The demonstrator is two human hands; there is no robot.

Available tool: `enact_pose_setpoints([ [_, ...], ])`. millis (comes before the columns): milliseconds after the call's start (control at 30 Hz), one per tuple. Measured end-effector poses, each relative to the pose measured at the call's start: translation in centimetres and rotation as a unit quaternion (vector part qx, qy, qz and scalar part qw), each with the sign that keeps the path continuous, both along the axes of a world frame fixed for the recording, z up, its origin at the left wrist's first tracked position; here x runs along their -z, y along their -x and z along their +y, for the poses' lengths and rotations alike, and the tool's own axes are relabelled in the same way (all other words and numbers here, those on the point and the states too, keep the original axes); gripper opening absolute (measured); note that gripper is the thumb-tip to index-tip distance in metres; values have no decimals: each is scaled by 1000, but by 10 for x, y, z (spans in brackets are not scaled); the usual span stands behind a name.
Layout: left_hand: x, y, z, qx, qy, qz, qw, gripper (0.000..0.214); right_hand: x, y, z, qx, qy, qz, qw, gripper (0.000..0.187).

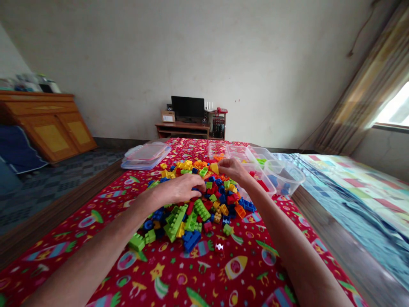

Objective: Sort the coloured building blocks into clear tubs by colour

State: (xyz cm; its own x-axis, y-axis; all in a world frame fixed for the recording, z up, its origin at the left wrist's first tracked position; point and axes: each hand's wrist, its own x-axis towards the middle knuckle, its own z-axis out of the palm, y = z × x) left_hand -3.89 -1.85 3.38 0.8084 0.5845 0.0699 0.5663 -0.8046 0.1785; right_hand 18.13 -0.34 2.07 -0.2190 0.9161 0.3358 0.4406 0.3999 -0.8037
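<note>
A mixed heap of plastic toy building bricks (pixel 201 209) in green, blue, yellow, red and orange lies spread on the table. My left hand (pixel 187 187) is over the middle of the heap, its thumb and fingers apart and bent down among the bricks. Some of its fingertips are hidden. At the far right side of the heap, my right hand (pixel 232 169) pinches a yellow brick (pixel 214 168) between thumb and fingers. Just beyond and right of that hand stand clear plastic containers (pixel 271 186); red, green and orange bricks show inside them.
A round clear tub (pixel 298 177) with blue bricks stands at the table's right edge. Stacked clear lids (pixel 145 155) lie at the far left. A red patterned cloth (pixel 179 277) covers the table. Beyond are a monitor (pixel 188 107) on a desk and a bed (pixel 351 192) to the right.
</note>
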Motion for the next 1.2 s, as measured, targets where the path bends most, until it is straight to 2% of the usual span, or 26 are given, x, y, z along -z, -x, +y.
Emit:
enact_pose_setpoints([
  [100,5,-13,-13,44,6,4,999,17,-2,-2,0,7,6,15,1000,16],
  [267,25,-34,-29,80,-76,-17,994,25,-1,-2,2,4,-6,35,999,17],
  [367,35,-41,-36,91,-100,-1,991,28,0,-2,3,2,-19,44,999,17],
  [467,37,-43,-38,97,-110,15,989,13,0,-2,4,9,-25,48,998,17],
  [567,33,-41,-32,98,-129,6,987,13,1,-3,4,11,-38,40,998,19],
  [633,29,-36,-21,74,-132,-24,988,14,1,-4,4,10,-44,36,998,20],
  [733,23,-26,-1,-23,-110,-98,989,17,-1,-4,3,8,-45,42,998,18],
  [867,17,-13,18,-137,-47,-209,967,25,-2,0,2,-29,-5,63,998,13],
  [967,15,-12,19,-161,-37,-267,949,33,4,9,2,-83,33,80,993,10],
  [1067,14,-16,14,-163,-68,-281,943,34,11,19,3,-118,58,119,984,10],
  [1200,15,-17,14,-165,-94,-279,941,28,13,27,4,-99,71,164,979,13],
])
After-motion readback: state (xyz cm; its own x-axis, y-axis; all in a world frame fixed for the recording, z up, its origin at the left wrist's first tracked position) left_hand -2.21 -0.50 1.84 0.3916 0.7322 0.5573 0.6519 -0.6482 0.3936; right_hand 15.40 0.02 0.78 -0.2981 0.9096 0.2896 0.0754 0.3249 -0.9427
